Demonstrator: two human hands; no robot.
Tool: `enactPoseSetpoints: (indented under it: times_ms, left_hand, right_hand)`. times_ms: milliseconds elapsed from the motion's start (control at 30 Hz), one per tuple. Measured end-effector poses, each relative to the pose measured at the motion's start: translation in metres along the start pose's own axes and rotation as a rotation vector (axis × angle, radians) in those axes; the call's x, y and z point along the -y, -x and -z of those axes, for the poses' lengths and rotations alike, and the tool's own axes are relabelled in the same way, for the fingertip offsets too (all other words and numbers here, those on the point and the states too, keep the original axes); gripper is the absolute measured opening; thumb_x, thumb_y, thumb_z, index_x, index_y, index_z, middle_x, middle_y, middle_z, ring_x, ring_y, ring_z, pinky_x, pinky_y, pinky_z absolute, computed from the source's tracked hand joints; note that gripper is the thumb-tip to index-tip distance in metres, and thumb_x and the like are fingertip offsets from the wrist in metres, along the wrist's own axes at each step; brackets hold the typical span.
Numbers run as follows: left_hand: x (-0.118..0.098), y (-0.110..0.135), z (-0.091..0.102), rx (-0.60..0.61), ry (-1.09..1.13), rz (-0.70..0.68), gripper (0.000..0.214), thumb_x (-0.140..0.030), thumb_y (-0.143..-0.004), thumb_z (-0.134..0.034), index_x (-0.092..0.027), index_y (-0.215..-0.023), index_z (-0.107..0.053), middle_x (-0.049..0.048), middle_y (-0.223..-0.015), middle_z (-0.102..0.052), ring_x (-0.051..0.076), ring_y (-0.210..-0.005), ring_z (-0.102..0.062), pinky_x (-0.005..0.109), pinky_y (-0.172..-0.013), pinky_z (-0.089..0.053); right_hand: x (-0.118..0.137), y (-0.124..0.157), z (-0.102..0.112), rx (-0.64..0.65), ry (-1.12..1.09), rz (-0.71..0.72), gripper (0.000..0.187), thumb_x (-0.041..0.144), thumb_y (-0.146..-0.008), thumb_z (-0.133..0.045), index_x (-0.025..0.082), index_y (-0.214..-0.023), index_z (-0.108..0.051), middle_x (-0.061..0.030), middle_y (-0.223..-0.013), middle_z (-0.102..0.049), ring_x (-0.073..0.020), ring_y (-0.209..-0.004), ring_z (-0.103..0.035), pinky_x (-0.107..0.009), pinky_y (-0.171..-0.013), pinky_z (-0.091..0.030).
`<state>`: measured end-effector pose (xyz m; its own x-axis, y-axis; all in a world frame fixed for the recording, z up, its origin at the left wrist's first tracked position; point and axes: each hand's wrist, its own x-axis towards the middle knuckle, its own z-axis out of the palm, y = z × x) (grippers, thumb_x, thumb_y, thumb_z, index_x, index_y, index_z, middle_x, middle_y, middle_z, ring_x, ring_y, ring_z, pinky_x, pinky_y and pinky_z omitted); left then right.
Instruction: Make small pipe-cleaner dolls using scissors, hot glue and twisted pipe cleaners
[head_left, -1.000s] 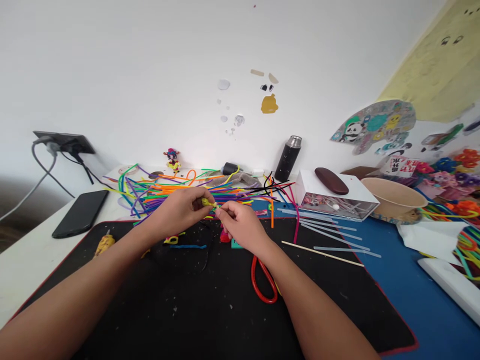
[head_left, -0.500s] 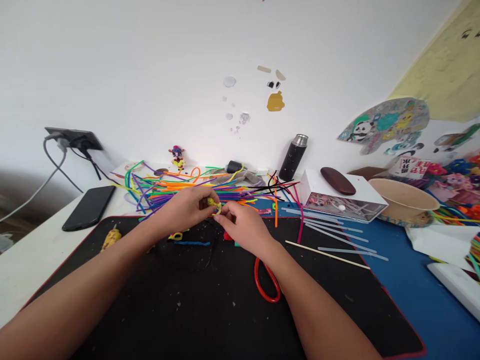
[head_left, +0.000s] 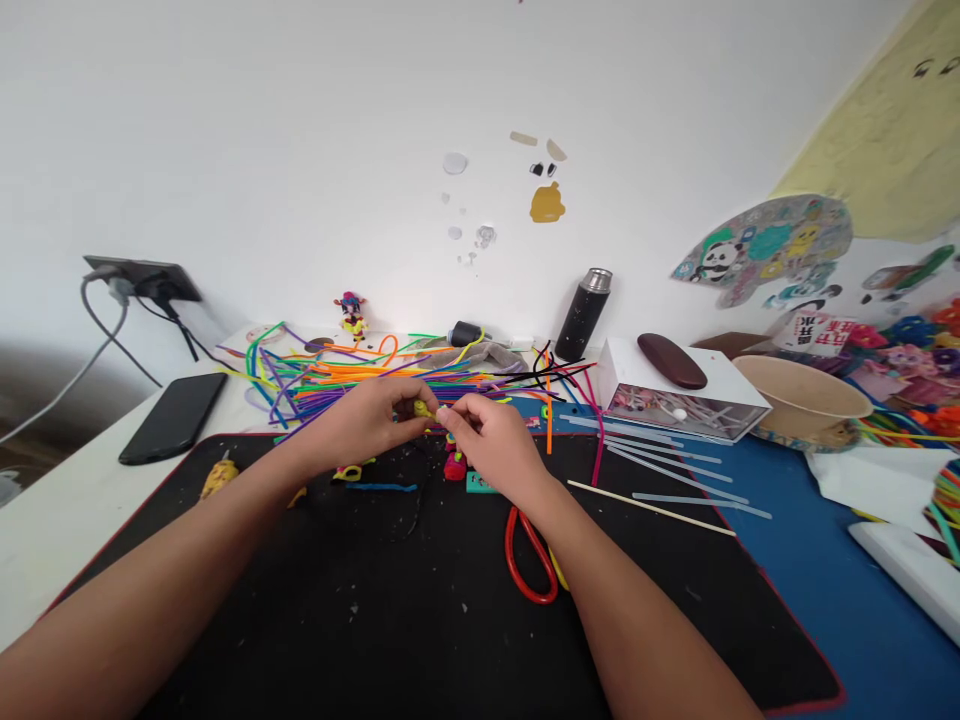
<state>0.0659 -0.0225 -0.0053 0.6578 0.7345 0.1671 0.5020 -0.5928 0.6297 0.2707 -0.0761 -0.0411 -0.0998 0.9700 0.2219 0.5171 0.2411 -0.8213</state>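
Note:
My left hand (head_left: pixel 375 422) pinches a small yellow piece (head_left: pixel 422 409), seemingly of bent pipe cleaner, above the far part of the black mat (head_left: pixel 315 610). Fingertips of my right hand (head_left: pixel 499 440) are closed at the same piece's right side, touching or nearly touching the left hand's fingers. The fingers hide most of the piece. Just below, on the mat, lie a small red and pink item (head_left: pixel 454 466), a teal block (head_left: pixel 481 483), a yellow looped piece (head_left: pixel 352 472) and a blue strip (head_left: pixel 381 488). Beside my right forearm rests a red loop-shaped handle (head_left: pixel 517 570).
Behind the hands spreads a pile of coloured pipe cleaners (head_left: pixel 352 380). A small doll figure (head_left: pixel 351 316), black flask (head_left: pixel 585 315), white box (head_left: pixel 675 400) and bowl (head_left: pixel 802 390) line the back. A phone (head_left: pixel 172 418) lies left; a wooden stick (head_left: pixel 652 508) and translucent sticks (head_left: pixel 675 462) lie right.
My right hand's fingers have drawn together and shifted slightly up at the yellow piece. More of the red and pink item and teal block now shows below. The view has shifted slightly.

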Motion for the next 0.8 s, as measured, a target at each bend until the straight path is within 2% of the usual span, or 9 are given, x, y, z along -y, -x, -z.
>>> enactPoseSetpoints:
  times_ms: [200,333,400,567,800]
  left_hand:
    - [-0.0003,0.0021,-0.0008,0.057,0.202,0.012,0.023,-0.043,-0.094,-0.068,-0.021,-0.100,-0.072,0.0003,-0.083,-0.072,0.017,-0.074,-0.063,0.026,-0.066,-0.047]
    - [-0.0027,0.0032,-0.0028,0.062,0.246,-0.004,0.024,-0.044,-0.094,-0.070,-0.021,-0.100,-0.072,0.0026,-0.093,-0.075,0.019,-0.083,-0.067,0.028,-0.072,-0.050]
    - [-0.0034,0.0034,-0.0033,0.072,0.292,0.004,0.025,-0.045,-0.094,-0.070,-0.021,-0.100,-0.072,0.0031,-0.093,-0.075,0.020,-0.083,-0.067,0.028,-0.072,-0.051]
    - [-0.0034,0.0022,-0.0037,0.079,0.385,0.070,0.027,-0.045,-0.091,-0.072,-0.019,-0.099,-0.070,0.0005,-0.079,-0.069,0.016,-0.070,-0.061,0.025,-0.062,-0.046]
    - [-0.0052,-0.0015,-0.0052,0.066,0.494,0.148,0.027,-0.041,-0.085,-0.076,-0.019,-0.097,-0.069,0.0003,-0.079,-0.070,0.016,-0.071,-0.062,0.026,-0.064,-0.047]
  right_hand:
    - [-0.0032,-0.0035,0.0008,0.055,-0.316,-0.142,0.032,0.049,-0.099,-0.062,0.021,-0.083,-0.062,0.0043,-0.061,-0.060,-0.0111,-0.045,-0.053,-0.024,-0.048,-0.038]
    - [-0.0015,-0.0044,0.0019,0.133,-0.459,-0.168,0.035,0.051,-0.097,-0.063,0.021,-0.080,-0.059,0.0053,-0.058,-0.059,-0.0094,-0.041,-0.051,-0.021,-0.042,-0.036]
    - [-0.0008,-0.0046,0.0024,0.144,-0.500,-0.178,0.037,0.053,-0.096,-0.064,0.021,-0.080,-0.058,0.0055,-0.058,-0.059,-0.0088,-0.040,-0.051,-0.020,-0.041,-0.034]
    - [0.0004,-0.0049,0.0035,0.116,-0.577,-0.212,0.037,0.055,-0.093,-0.067,0.021,-0.083,-0.059,0.0061,-0.058,-0.060,-0.0078,-0.039,-0.050,-0.019,-0.039,-0.032]
    - [-0.0001,-0.0061,0.0038,0.109,-0.585,-0.172,0.031,0.050,-0.091,-0.070,0.020,-0.088,-0.062,0.0067,-0.058,-0.060,-0.0081,-0.039,-0.050,-0.020,-0.039,-0.034]
